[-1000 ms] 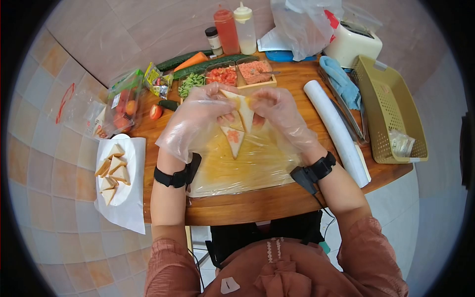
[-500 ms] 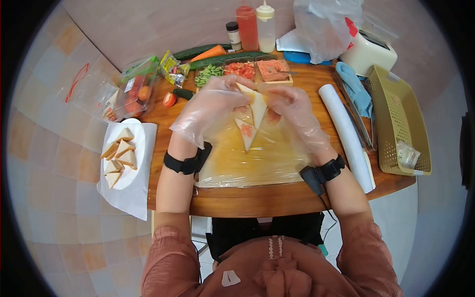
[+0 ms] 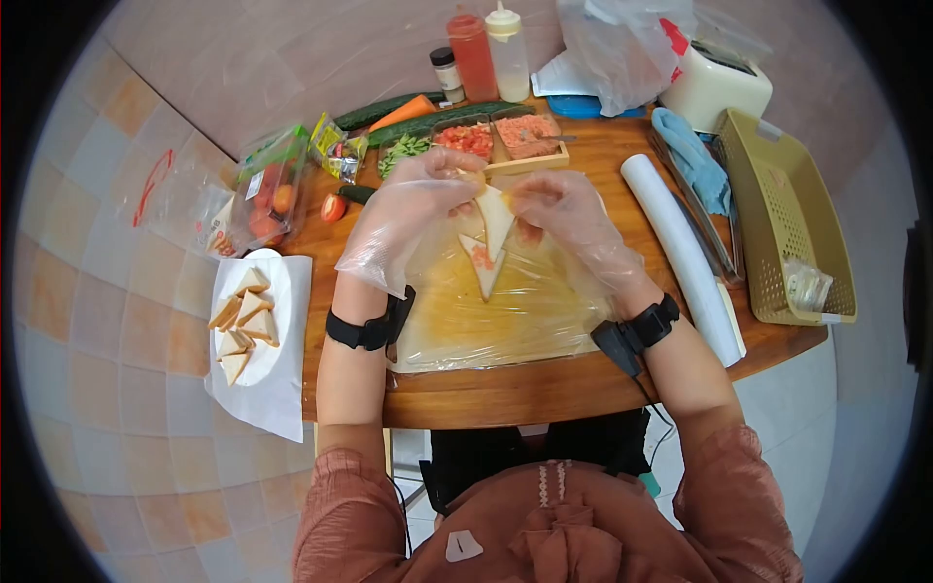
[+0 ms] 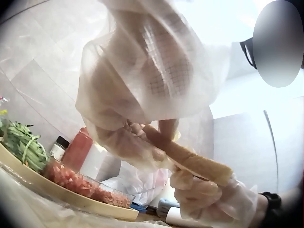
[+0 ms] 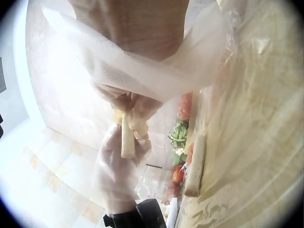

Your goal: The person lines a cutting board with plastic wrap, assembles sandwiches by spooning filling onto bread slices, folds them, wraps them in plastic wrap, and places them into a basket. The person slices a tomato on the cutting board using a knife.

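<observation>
Both hands wear clear plastic gloves. My left hand and right hand pinch a white bread triangle from either side, its point toward me. Edge-on in the left wrist view, the held bread shows a tan crust between the fingers of both hands. Below it, on the plastic-wrapped board, lies a second bread triangle with pink chopped bits on it. The held piece overlaps its upper part in the head view. In the right wrist view the lying triangle rests apart from the held one.
Behind the hands stand tubs of shredded greens, diced tomato and pink bits. Cut sandwich triangles sit on a white plate at left. A white roll and an olive basket lie at right.
The head view has shifted slightly. Both hands keep their pinch on the bread triangle, which now overlaps the lying triangle more than one second ago.
</observation>
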The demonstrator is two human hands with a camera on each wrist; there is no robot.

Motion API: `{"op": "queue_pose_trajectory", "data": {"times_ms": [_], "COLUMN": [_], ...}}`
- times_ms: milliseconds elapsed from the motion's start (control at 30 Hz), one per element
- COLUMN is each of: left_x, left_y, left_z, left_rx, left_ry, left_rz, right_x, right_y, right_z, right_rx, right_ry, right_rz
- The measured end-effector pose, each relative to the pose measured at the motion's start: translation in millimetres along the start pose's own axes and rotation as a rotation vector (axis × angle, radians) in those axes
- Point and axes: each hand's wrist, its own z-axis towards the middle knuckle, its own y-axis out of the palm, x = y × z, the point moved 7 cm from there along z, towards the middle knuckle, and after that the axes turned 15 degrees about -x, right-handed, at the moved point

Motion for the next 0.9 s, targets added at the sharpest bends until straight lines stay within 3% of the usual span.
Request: {"op": "queue_pose_trajectory", "data": {"times_ms": [433,600,733,833,900], "left_x": [-6.5,-10.1,5.5,11.3,20.2], "left_y": [-8.6,-3.3,-8.2,-21.9,-32.2], "left_z": [2.4,3.9,-3.4,-14.7,-24.5], "left_rx": [0.042,-0.038,-0.056,0.035,0.109], "left_ry": [-0.076,0.024,0.04,0.045,0.189], "left_rz": [0.078,-0.068,0.053,-0.003,-0.161], "right_x": [3.6,4.0,2.0,3.6,2.9], "right_y": [0.4,1.6,-3.5,-19.6,-29.7], "right_z": [1.3,2.8,2.4,1.1,2.8], "right_rx": [0.01,-0.008,0.013,0.115,0.187], "right_ry": [0.036,0.017,0.005,-0.033,-0.052], "right_rz": [-0.003,0.006,-0.046,-0.115,-0.166]}}
